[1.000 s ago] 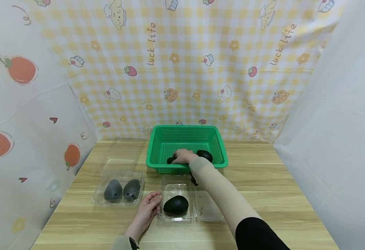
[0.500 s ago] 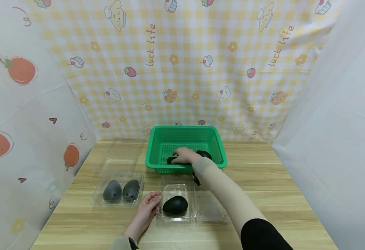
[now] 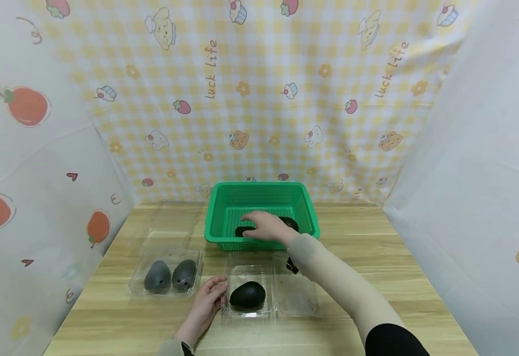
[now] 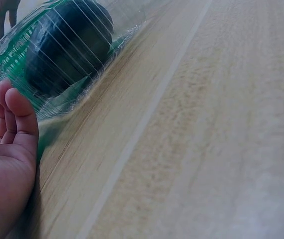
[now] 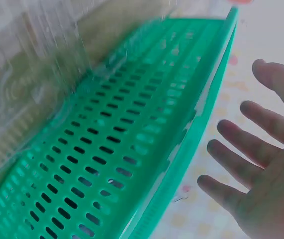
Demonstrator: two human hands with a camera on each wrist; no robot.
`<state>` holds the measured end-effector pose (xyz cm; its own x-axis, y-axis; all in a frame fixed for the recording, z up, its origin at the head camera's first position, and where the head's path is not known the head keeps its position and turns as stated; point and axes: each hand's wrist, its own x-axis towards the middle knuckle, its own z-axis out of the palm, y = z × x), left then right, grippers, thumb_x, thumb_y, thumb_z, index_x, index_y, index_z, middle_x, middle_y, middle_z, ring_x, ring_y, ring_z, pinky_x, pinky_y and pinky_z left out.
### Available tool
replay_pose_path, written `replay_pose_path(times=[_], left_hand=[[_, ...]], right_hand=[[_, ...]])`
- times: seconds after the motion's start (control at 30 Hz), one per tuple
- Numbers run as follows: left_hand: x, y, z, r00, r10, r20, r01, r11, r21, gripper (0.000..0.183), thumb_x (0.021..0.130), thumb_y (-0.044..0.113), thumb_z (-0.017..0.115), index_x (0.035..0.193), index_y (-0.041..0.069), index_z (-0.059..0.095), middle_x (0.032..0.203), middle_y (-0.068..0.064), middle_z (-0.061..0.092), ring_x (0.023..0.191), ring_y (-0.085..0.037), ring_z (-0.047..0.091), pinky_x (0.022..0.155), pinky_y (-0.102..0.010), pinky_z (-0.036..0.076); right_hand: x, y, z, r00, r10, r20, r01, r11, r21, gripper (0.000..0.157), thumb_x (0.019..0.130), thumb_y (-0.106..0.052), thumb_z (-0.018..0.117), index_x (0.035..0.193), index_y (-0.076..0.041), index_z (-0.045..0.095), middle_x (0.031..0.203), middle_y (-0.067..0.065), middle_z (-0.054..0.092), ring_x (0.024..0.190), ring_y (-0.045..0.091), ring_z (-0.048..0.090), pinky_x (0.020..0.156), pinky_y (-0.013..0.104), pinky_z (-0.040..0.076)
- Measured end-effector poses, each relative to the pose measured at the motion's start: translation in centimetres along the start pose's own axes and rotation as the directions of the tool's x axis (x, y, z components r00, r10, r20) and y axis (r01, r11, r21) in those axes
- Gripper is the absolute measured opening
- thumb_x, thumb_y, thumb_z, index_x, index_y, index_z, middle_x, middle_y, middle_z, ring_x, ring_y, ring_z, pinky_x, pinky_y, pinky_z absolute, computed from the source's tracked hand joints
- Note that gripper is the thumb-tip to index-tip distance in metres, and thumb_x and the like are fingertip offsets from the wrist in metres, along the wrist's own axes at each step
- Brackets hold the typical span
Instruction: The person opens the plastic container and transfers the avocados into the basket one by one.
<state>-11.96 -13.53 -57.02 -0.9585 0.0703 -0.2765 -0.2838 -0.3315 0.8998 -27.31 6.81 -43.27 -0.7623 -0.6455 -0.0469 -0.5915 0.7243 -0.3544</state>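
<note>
In the head view my right hand (image 3: 268, 226) is over the front of a green plastic basket (image 3: 264, 187), above a dark avocado (image 3: 240, 231). Its fingers spread apart with nothing between them in the right wrist view. Another avocado (image 3: 291, 224) lies at the basket's right, partly behind the wrist. My left hand (image 3: 208, 297) holds the left rim of a clear plastic clamshell box (image 3: 247, 269), fingertips bent at the edge. One black pear-shaped avocado (image 3: 247, 295) lies in this box, whose lid (image 3: 298, 296) is folded open to the right.
At the left stands another clear box (image 3: 135, 282) holding two dark avocados (image 3: 157, 277), with its lid (image 3: 168, 232) laid back. Everything sits on a wood-grain table (image 3: 366, 257), with patterned cloth (image 3: 281, 113) behind and at the sides.
The right forearm has shifted right and the hand has lifted slightly, its fingers spreading over the basket. The left hand stays at the box. The whole head view has dropped slightly.
</note>
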Motion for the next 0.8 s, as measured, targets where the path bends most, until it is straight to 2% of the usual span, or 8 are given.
replay_pose_path(times=[0.27,0.47,0.57,0.8], left_hand=[[0.0,0.0,0.1,1.000,-0.004,-0.005,0.004,1.000,-0.009,0.025,0.095,0.007,0.059,0.117,-0.002,0.051,0.079,0.001,0.055,0.060,-0.009,0.049,0.055,-0.021,0.045],[0.0,-0.1,0.1,1.000,0.008,-0.001,-0.008,1.000,0.001,0.024,0.096,0.009,0.059,0.116,-0.001,0.052,0.081,0.001,0.056,0.061,-0.009,0.049,0.055,-0.021,0.045],[0.1,-0.2,0.1,1.000,0.013,0.005,-0.013,1.000,0.003,0.023,0.096,0.009,0.059,0.116,0.000,0.052,0.080,0.002,0.056,0.060,-0.009,0.049,0.055,-0.020,0.044],[0.4,-0.5,0.0,1.000,0.006,-0.009,-0.006,1.000,-0.003,0.023,0.095,0.007,0.059,0.115,-0.001,0.053,0.078,0.002,0.056,0.059,-0.009,0.049,0.054,-0.021,0.044]], right_hand=[[-4.5,-2.2,0.9,0.987,-0.129,-0.092,0.123,0.990,-0.075,0.053,0.091,-0.043,0.065,0.138,-0.020,0.053,0.140,0.003,0.050,0.123,0.020,0.051,0.095,0.037,0.047],[-7.8,-2.8,2.4,0.961,-0.244,-0.130,0.225,0.964,-0.144,0.055,0.088,-0.042,0.069,0.135,-0.016,0.055,0.138,0.008,0.051,0.118,0.021,0.055,0.090,0.036,0.050],[-9.0,-2.8,3.4,0.957,-0.262,-0.123,0.241,0.956,-0.166,0.057,0.086,-0.043,0.072,0.135,-0.017,0.056,0.138,0.007,0.051,0.119,0.021,0.055,0.092,0.036,0.049],[-10.6,-2.9,5.9,0.972,-0.232,-0.035,0.222,0.958,-0.182,0.064,0.084,-0.047,0.073,0.139,-0.021,0.052,0.141,0.004,0.048,0.124,0.019,0.051,0.097,0.034,0.046]])
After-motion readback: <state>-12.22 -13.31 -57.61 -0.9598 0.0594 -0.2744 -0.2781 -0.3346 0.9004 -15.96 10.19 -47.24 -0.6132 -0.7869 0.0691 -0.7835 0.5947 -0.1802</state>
